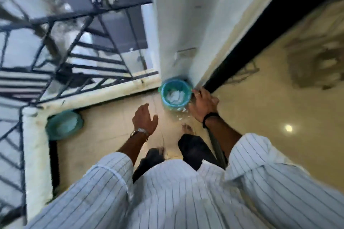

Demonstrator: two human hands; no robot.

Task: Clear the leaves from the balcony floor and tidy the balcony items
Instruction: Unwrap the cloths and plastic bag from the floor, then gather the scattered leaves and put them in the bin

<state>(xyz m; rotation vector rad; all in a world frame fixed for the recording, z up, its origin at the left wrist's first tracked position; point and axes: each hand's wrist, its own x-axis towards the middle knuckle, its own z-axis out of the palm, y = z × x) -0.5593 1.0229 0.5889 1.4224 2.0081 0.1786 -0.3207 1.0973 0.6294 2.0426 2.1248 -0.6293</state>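
Pretty blurry shot looking down at a tan balcony floor point(111, 126) edged by a black railing point(74, 42), with a teal bin point(176, 92) holding white scraps tucked in the far corner against the wall and a teal basin point(64, 124) sitting over by the low ledge on the left. The right hand point(203, 105) is curled round the edge of the dark door frame point(242, 57) just beside the bin. The left hand point(145, 119) hangs loose over the floor with fingers relaxed, holding nothing, and I can't make out any leaves through the blur.
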